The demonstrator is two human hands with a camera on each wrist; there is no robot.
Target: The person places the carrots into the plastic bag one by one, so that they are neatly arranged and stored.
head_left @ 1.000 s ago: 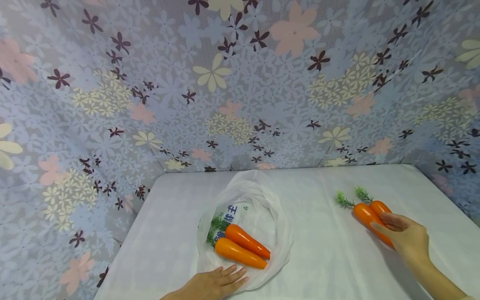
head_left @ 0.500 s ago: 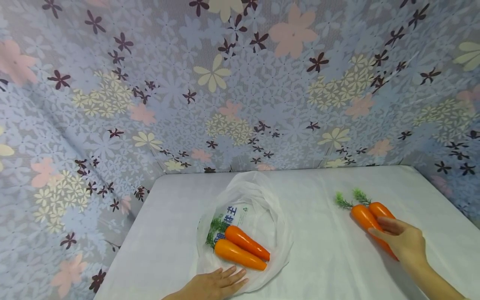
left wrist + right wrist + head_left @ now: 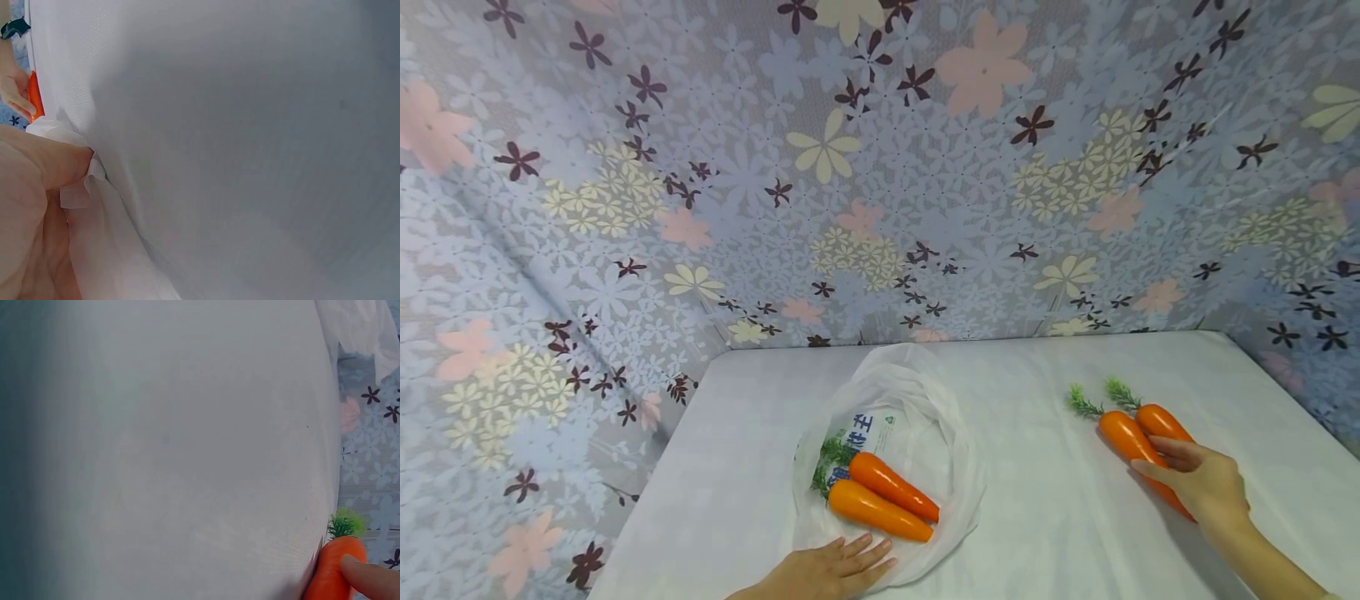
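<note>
On the right of the table, two orange carrots with green tops lie side by side. My right hand (image 3: pixel 1206 483) grips the nearer carrot (image 3: pixel 1126 437), thumb on its left side and fingers reaching over toward the farther carrot (image 3: pixel 1157 419). The right wrist view shows a fingertip pressed to the carrot (image 3: pixel 331 575). My left hand (image 3: pixel 831 567) rests with spread fingers on the near edge of a white plastic bag (image 3: pixel 962 467). Inside the bag's rolled-down opening lie two more carrots, a lighter carrot (image 3: pixel 876 510) and a redder carrot (image 3: pixel 895 485), their tops toward the left.
A white cloth covers the table (image 3: pixel 1037 467). Behind and at both sides stands flowered fabric (image 3: pixel 865 167). The bag has blue printed characters (image 3: pixel 859 433) on its inner face. A dark band (image 3: pixel 15 28) shows on the right wrist in the left wrist view.
My right hand has shifted slightly left and toward me with the nearer carrot, whose tip now points further toward me. The left hand and the bag have stayed in place.
</note>
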